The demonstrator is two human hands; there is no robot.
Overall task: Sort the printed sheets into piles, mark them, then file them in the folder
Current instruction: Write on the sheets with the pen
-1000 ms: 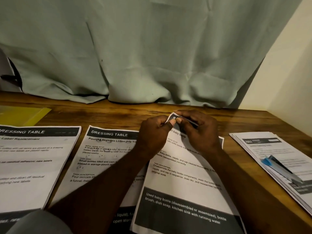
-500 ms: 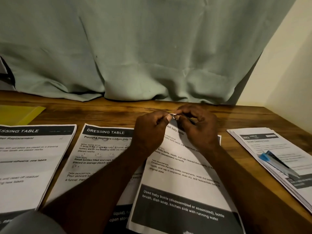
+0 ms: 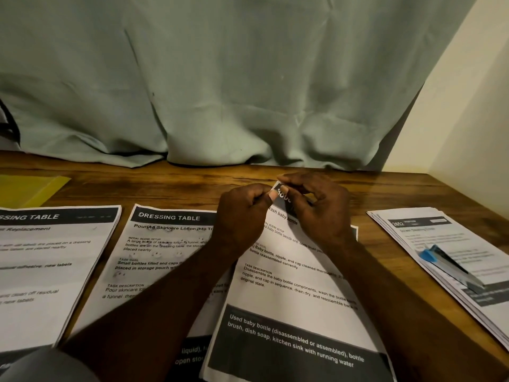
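Left hand [image 3: 242,213]: pinches the sheet [image 3: 292,296] at its top corner.
Right hand [image 3: 319,208]: pinches that same corner (lifted, curled).
Bench [image 3: 176,186]: wood, more sheets alongside.

Table [image 3: 170,186]: wood, dark grain, slight sheen. Curtain [image 3: 220,78]: matt cloth, pale green, creased. Sheets [image 3: 289,293]: thin matt paper w/ black print; right stack [image 3: 407,230] same paper. Pen [image 3: 451,267] on that stack: smooth plastic, blue cap, glossy. Folder [image 3: 27,188]: yellow plastic, smooth. Wall [image 3: 468,106]: matt paint.
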